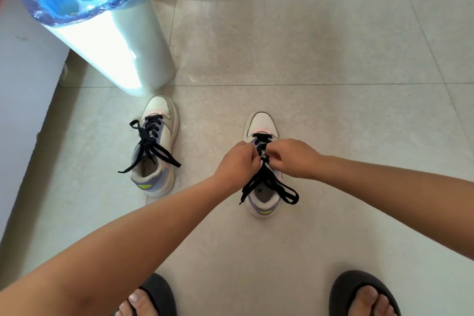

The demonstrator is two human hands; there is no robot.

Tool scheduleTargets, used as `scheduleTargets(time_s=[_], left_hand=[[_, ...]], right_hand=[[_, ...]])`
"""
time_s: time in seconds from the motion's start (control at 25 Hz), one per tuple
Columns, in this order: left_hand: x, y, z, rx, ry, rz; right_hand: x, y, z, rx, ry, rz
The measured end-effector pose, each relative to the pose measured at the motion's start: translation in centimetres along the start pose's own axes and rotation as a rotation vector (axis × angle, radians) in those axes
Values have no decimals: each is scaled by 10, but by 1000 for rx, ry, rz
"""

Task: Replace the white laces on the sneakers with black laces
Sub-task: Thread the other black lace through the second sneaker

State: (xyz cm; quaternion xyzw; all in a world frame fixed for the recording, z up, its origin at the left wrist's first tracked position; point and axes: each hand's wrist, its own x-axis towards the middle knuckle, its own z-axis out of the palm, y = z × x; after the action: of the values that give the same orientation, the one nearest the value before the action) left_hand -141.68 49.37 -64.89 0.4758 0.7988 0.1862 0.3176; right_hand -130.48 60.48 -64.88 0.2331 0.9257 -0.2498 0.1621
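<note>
**A:** Laces question: where's the shoe sit relative to the hands right now?

**B:** The right sneaker (263, 164) is on the floor (333, 59) straight out ahead of the person, toe pointing away, heel toward the feet. So its long axis runs pretty much away from the body, and both hands come at it from the heel end. The left hand (237, 161) and right hand (292, 158) meet right over the upper eyelets, just about touching each other, neither clearly nearer.

**A:** Open or gripping?

**B:** Both have fingers curled in tight, pinching the black lace (269, 183) at the middle of the shoe. Looks to me like they're cinching or starting the knot. A loop and a free end trail back over the heel opening.

**A:** And the other one?

**B:** The left sneaker (155, 146) sits well apart off to the left, near the white bin (123, 41), black lace (151, 146) already threaded and tied loosely. No white laces anywhere I can spot.
</note>
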Motion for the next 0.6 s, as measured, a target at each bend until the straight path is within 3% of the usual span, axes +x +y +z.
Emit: scheduleTargets(time_s=[0.08,0.16,0.28,0.4,0.52,0.6], left_hand=[[-1,1,1,-26,26,-40],[-4,4,6,-36,64,-85],[-10,11,15,-46,101,-125],[-10,10,15,-59,114,-123],[-10,7,13,-66,120,-113],[-10,8,14,-58,111,-113]], right_hand=[[-1,-13,6,310,85,296],[4,-22,4,641,66,551],[11,-24,-8,769,-85,737],[6,-18,-14,585,-180,561],[-2,-12,-14,55,-198,221],[0,-13,-11,-76,-165,162]])
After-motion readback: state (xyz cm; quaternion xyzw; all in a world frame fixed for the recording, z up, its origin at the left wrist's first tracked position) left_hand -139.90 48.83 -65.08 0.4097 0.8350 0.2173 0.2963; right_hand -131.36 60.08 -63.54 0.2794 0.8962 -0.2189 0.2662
